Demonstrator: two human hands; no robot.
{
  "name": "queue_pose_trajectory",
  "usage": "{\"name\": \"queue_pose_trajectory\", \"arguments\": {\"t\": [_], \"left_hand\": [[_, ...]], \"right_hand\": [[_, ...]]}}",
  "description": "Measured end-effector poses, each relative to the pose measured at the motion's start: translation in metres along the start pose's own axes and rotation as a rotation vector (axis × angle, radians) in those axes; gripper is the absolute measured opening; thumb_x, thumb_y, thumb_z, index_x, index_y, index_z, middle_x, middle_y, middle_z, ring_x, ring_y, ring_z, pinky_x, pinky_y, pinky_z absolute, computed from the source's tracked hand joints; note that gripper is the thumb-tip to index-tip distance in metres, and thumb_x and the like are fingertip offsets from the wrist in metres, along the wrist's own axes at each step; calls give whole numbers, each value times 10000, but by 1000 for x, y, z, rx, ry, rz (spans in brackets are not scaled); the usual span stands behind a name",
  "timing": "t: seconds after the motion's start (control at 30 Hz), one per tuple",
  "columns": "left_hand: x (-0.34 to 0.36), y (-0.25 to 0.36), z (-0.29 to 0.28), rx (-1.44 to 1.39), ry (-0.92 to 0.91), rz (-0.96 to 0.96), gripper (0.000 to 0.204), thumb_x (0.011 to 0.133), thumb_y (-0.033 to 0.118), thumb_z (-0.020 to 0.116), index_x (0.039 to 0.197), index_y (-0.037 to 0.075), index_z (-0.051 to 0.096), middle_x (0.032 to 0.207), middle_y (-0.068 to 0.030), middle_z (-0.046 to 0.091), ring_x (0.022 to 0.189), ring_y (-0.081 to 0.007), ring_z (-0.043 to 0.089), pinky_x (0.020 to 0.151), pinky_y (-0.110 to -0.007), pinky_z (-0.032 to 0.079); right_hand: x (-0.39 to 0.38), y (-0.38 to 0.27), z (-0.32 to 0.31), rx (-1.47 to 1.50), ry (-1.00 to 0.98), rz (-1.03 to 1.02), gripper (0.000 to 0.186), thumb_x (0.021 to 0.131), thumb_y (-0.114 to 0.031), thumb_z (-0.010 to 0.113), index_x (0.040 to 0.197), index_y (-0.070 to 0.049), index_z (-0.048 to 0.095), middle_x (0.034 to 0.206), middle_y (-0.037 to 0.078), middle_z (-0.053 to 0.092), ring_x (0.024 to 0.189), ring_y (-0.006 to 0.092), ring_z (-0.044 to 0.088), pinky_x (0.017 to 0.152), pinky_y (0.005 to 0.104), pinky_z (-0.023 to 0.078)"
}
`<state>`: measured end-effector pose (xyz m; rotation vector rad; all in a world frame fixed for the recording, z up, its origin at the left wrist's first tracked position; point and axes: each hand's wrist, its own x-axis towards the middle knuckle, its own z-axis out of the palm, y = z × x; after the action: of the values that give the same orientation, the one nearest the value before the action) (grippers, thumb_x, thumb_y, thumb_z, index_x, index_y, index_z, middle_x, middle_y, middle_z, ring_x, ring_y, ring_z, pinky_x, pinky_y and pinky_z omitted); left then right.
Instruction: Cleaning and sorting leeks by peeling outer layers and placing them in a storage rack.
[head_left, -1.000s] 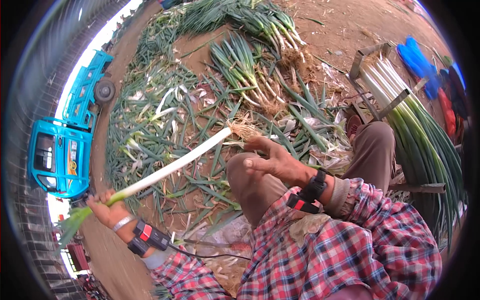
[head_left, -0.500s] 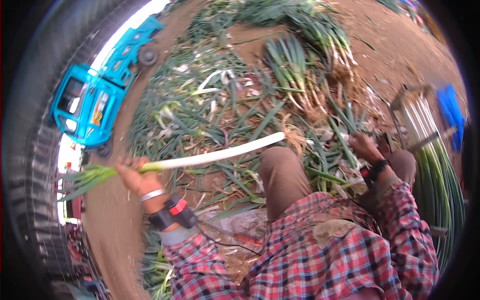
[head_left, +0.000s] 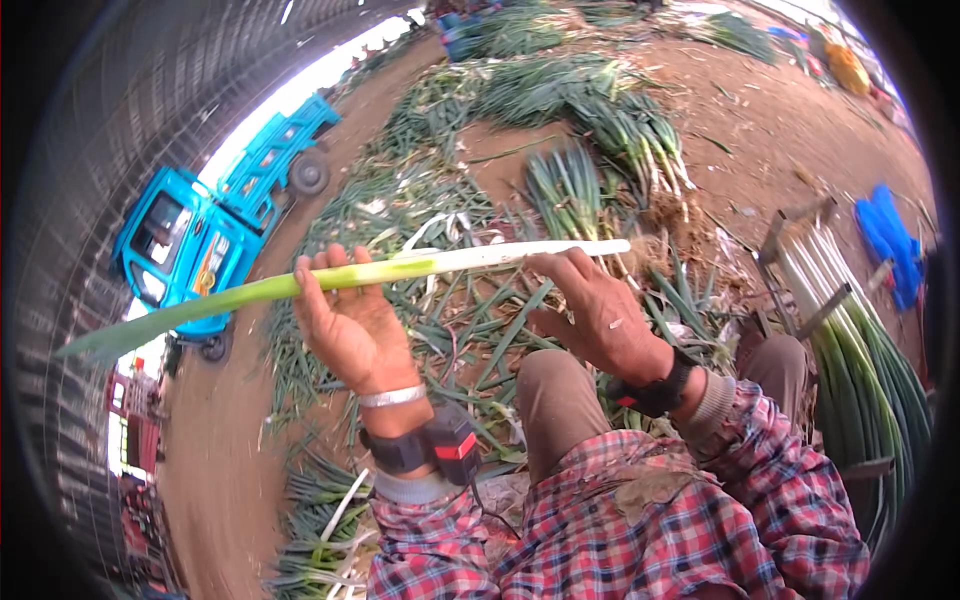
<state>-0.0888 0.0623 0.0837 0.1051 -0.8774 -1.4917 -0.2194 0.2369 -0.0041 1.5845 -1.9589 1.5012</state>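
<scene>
Left hand [head_left: 345, 325]: fingers curled over the long leek [head_left: 400, 270] at its pale green middle, gripping it; a silver bangle and a black-and-red wrist device sit on the wrist.
Right hand [head_left: 600, 315]: fingers pinch the white shaft of the leek near its root end, holding it.
Long leek: held level across both hands above the knees, green leaf tip pointing left, white end pointing right.
Ground: brown earth strewn with leek trimmings [head_left: 440, 330] beneath the hands.
Leek heaps [head_left: 600, 130]: bundles lying beyond the hands.
Metal rack [head_left: 850, 340]: at right, filled with trimmed leeks.
Blue truck [head_left: 200, 235]: parked at left, well apart.
</scene>
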Motion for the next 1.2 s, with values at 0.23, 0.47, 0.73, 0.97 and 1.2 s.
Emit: {"name": "queue_pose_trajectory", "arguments": {"t": [0.23,0.47,0.73,0.97,1.2], "left_hand": [[-12,16,7,161,-146,117,285,936,260,624,1089,32,545,943,-71,626,878,-170,623,815,-324,556],[-22,18,-9,75,-87,-62,229,940,224,622,1063,50,538,893,-46,593,789,-142,579,717,-286,522],[-30,0,-19,-26,-148,-140,143,981,198,556,976,63,508,783,-9,497,668,-115,459,592,-273,407],[-24,5,-40,46,-142,-130,153,984,200,548,921,75,488,743,-5,485,642,-130,436,608,-278,402],[-52,24,-40,38,-28,-408,128,1010,212,481,990,101,541,851,-9,524,773,-147,477,818,-302,430]], "right_hand": [[-2,6,-2,-39,239,-143,348,760,-183,742,1067,-108,596,900,89,511,851,285,512,697,399,403],[-23,10,30,307,76,-97,217,775,-158,738,925,-80,603,837,85,504,824,294,522,700,385,418],[-36,13,55,88,106,-129,135,801,-107,696,857,-78,577,799,75,491,736,270,506,619,376,402],[-36,3,57,163,76,11,210,767,-86,669,931,-65,541,841,86,508,787,292,504,699,406,394],[14,-78,90,376,91,-185,405,838,-178,530,1210,-23,485,1053,114,572,982,279,581,802,387,448]]}}
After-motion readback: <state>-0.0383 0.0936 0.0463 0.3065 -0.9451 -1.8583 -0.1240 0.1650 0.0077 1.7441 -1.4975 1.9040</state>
